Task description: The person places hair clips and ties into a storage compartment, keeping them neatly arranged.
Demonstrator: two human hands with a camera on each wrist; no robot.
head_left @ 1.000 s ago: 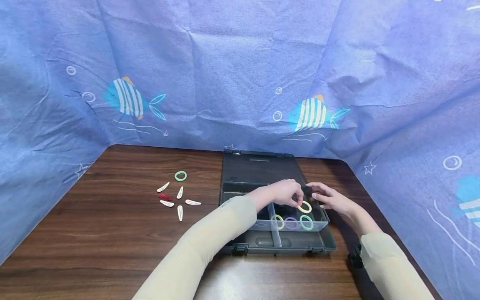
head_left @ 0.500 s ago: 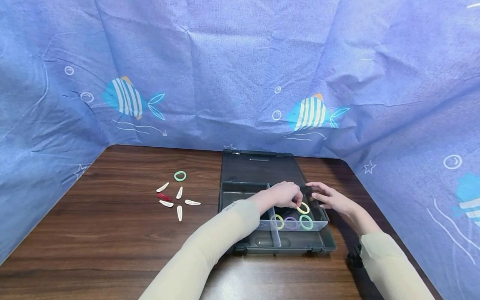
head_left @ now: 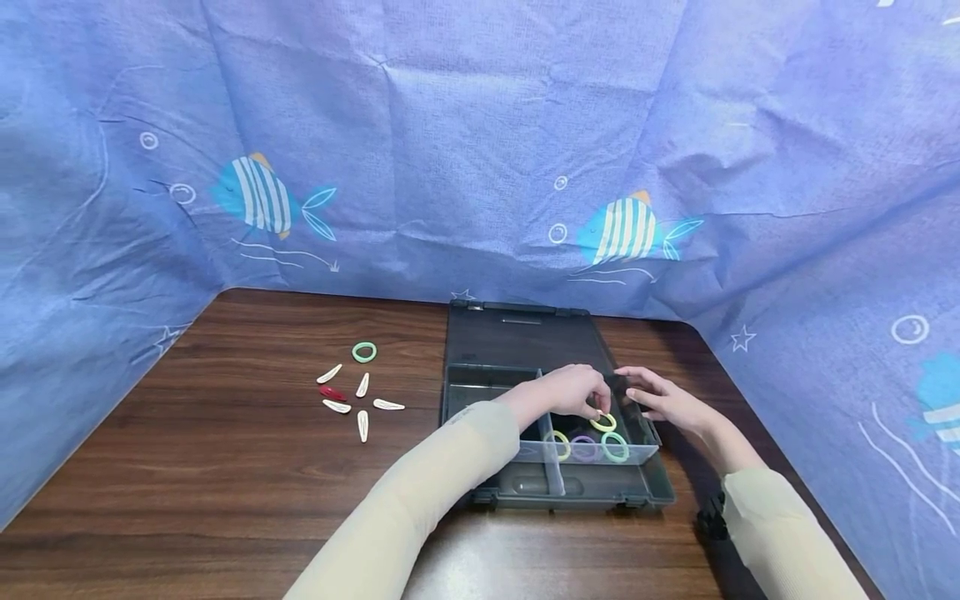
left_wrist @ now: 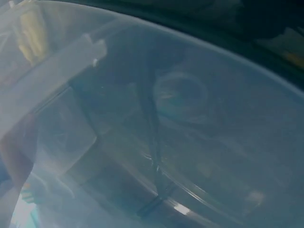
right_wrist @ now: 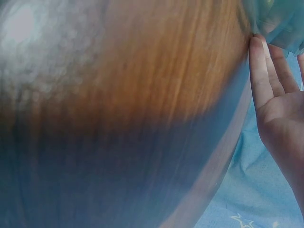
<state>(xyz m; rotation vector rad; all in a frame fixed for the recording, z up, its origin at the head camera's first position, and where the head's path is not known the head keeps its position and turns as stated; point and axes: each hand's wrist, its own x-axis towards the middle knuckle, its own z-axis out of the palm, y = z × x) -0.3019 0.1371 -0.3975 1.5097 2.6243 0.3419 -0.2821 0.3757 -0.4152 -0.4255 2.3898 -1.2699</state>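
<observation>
In the head view my left hand (head_left: 570, 390) reaches into the right compartment of a dark translucent storage box (head_left: 615, 493). Its fingertips pinch a yellow hair tie (head_left: 604, 423) low inside. Another yellow hair tie (head_left: 562, 446), a purple hair tie (head_left: 583, 448) and a green hair tie (head_left: 616, 447) lie along that compartment's front wall. My right hand (head_left: 671, 406) rests with extended fingers against the box's right side. The right wrist view shows the right hand's fingers (right_wrist: 260, 71) touching the box's edge (right_wrist: 285, 40). Hazy plastic fills the left wrist view.
On the wooden table (head_left: 225, 467), left of the box, lie a loose green hair tie (head_left: 364, 352), a red hair clip (head_left: 332, 392) and several white hair clips (head_left: 363, 426). The box's lid (head_left: 525, 342) is folded back. Blue fish-print cloth (head_left: 465, 150) encloses the table.
My left hand has lowered the yellow hair tie slightly toward the compartment floor, and the tie now lies flatter. The right hand stays at the box's side.
</observation>
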